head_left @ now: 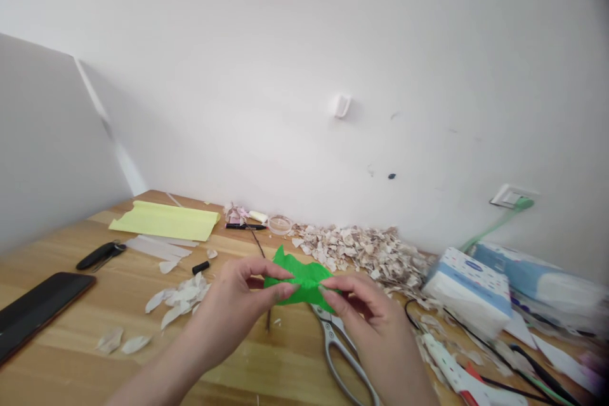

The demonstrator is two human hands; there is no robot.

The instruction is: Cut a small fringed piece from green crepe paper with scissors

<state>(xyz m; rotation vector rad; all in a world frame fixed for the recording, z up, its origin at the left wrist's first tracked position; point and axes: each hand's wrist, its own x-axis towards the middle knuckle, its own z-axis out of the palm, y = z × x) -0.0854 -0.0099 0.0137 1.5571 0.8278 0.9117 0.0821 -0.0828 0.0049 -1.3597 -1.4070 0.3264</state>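
Observation:
A piece of bright green crepe paper (304, 266) is stretched between my two hands above the wooden table. My left hand (245, 295) pinches its left part between thumb and fingers. At the right part, my right hand (359, 301) pinches it the same way. The paper looks gathered in the middle, with a jagged upper edge. Below my right hand lies a pair of grey-handled scissors (333, 346), its blades partly hidden by the paper and hand. A thin dark stem (257, 241) lies on the table behind the paper.
Cut petals (178, 301) lie left, near a black cap (200, 268). Yellow paper (166, 219), a black-handled tool (99, 255) and a phone (42, 311) are farther left. A petal heap (361, 250) lines the wall. Tissue packs (469, 288) and a power strip (451, 365) stand right.

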